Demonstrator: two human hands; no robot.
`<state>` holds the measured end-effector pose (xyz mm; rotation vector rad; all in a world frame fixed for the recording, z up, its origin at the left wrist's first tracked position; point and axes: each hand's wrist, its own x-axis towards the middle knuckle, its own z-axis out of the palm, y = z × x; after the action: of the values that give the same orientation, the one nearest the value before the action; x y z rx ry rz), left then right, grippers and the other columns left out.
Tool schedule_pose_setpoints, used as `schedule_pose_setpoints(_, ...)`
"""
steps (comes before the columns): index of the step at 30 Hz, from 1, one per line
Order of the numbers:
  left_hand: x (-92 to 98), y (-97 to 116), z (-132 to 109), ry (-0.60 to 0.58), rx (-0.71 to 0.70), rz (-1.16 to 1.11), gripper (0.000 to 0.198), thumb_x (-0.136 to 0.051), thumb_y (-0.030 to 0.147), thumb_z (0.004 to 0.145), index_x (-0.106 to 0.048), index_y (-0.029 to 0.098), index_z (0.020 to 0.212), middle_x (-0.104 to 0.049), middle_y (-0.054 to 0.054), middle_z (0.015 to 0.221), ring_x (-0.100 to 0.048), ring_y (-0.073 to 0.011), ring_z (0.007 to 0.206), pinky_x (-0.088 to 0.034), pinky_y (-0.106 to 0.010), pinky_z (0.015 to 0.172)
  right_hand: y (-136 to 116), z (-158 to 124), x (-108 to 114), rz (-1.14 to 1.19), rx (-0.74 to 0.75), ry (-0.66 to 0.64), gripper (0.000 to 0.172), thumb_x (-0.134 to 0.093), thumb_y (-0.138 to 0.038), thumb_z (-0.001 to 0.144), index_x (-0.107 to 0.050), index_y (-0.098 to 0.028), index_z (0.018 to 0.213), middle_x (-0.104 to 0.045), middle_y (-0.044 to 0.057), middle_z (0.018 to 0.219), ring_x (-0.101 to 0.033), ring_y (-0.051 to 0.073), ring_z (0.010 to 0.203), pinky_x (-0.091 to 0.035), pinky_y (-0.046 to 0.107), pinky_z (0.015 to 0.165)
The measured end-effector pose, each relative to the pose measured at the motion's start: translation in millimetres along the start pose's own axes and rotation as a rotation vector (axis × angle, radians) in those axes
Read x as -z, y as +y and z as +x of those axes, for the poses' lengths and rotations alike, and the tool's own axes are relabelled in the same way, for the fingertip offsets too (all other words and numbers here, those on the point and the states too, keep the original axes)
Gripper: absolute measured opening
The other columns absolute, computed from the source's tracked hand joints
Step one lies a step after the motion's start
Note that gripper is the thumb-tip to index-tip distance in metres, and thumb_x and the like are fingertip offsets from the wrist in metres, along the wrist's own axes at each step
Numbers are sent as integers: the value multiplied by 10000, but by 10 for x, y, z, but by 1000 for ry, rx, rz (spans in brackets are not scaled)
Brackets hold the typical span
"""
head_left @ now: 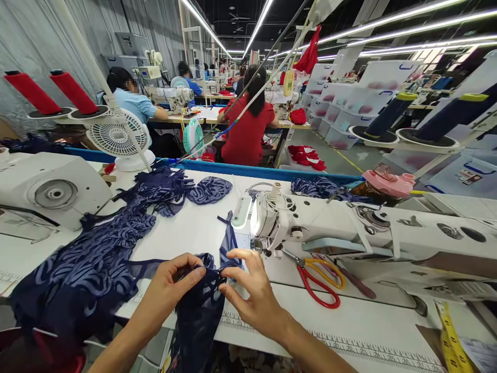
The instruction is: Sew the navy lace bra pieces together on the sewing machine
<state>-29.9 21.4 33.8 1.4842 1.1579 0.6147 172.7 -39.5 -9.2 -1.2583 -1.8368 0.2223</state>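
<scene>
**Fig. 1.** The landmark is a white industrial sewing machine (349, 233). Just in front of its needle end, the left hand (171, 290) and the right hand (252, 295) sit close together. Each is pinched, thumb against forefinger, on the upper edge of a navy sheer lace piece (202, 311). This grip appears to keep the thin edge stretched between the two hands. The rest of the piece hangs over the near rim of the white table (186, 230), in front of the machine.

Left of the machine, a heap of navy patterned fabric (108, 248) spreads across the table, seemingly kept apart from the piece in hand. Red-and-yellow-handled scissors (322, 282) lie against the machine's front side, probably so that the right hand can reach them easily.

Far to the machine's left stand a small white fan (116, 137) and two red thread cones (33, 93). Behind the machine, a person in a red top (248, 129) sits at another station, facing away.
</scene>
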Motion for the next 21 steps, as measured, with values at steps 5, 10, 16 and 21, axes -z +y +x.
schedule_pose_setpoints(5,-26,-43,27,36,-38,37,327,-635,514,810,-658,188,819,-590,-7,781,-517,-166,756,-411,-241,687,-7,87,-18,116,-22,-9,41,-599,-208,897,-591,-225,860,-597,63,1128,-544,226,1073,-427,400,915)
schedule_pose_setpoints(10,-7,-30,25,35,-52,67,339,-604,526,821,-668,193,837,-635,-28,831,-560,-202,832,-433,-273,767,30,131,12,249,-32,-50,85,-565,-171,905,-578,-232,847,-666,6,893,-614,175,864,-418,381,889)
schedule_pose_setpoints(16,-82,-66,5,52,-76,89,383,-538,568,846,-650,202,847,-615,-20,802,-562,-197,804,-470,-262,723,52,101,7,199,-123,-46,130,-557,-172,861,-524,-222,746,-637,-4,764,-590,164,747,-457,349,792)
schedule_pose_setpoints(21,32,-418,-20,229,-198,199,379,-527,592,852,-641,231,848,-664,-15,823,-629,-214,807,-525,-279,732,49,187,-327,85,-66,-131,196,-538,-163,807,-630,-210,973,-675,39,817,-593,208,735,-491,364,705)
